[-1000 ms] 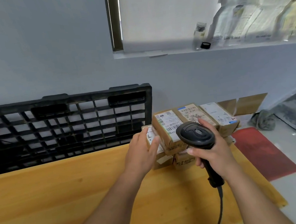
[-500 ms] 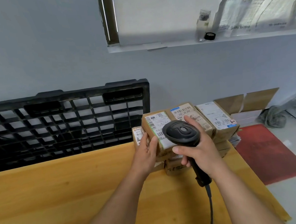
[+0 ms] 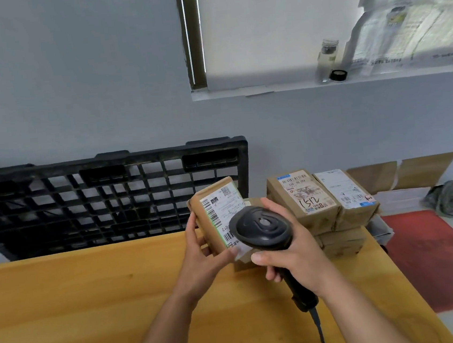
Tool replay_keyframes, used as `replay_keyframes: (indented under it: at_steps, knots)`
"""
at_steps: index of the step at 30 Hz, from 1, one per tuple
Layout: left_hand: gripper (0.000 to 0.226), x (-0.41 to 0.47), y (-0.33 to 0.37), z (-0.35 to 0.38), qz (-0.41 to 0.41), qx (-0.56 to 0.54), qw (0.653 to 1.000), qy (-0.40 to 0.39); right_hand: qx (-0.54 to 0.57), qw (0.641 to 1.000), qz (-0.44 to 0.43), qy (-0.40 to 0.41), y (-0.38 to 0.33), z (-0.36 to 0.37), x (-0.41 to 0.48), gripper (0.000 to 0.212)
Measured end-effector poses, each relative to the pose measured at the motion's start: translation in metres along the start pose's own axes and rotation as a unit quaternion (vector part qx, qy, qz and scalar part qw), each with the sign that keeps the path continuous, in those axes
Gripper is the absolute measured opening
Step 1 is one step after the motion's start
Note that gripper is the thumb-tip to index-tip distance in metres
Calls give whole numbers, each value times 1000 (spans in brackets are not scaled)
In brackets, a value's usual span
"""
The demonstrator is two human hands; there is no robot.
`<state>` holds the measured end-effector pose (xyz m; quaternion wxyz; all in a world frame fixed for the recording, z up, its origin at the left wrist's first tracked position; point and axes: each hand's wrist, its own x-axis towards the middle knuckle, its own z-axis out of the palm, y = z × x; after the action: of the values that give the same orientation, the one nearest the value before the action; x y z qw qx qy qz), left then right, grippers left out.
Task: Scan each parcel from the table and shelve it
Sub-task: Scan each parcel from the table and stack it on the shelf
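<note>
My left hand (image 3: 200, 255) grips a brown parcel (image 3: 214, 209) with a white barcode label, lifted and tilted above the wooden table (image 3: 67, 313). My right hand (image 3: 293, 256) holds a black corded scanner (image 3: 262, 227), its head right over the label's lower part. A green line of light runs down the label's left edge. To the right, a stack of brown labelled parcels (image 3: 321, 203) sits on the table's far right corner; one reads "1512".
A black plastic pallet (image 3: 105, 198) leans against the grey wall behind the table. A window ledge (image 3: 322, 83) above carries a glass jar and its lid. Flattened cardboard (image 3: 404, 172), a grey rag and a red mat (image 3: 438, 255) lie on the floor at right.
My left hand has lifted the parcel off the stack and drawn it left, tilting its label up. The scanner has stayed over the label. The view has shifted left.
</note>
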<state>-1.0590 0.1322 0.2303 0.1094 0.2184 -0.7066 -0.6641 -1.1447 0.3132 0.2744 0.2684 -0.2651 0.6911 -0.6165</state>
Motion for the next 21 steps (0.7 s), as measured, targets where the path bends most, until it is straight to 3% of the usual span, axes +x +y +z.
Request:
replay_keyframes:
  at_steps: [8,21]
  knots:
    - [115,-19,19,-44,76,13,996,39,3,998,-45,-34,-29,35,-2,101]
    - [117,-48,11,-115,83,19,991,105,45,995,-63,-64,-53,91,-39,95]
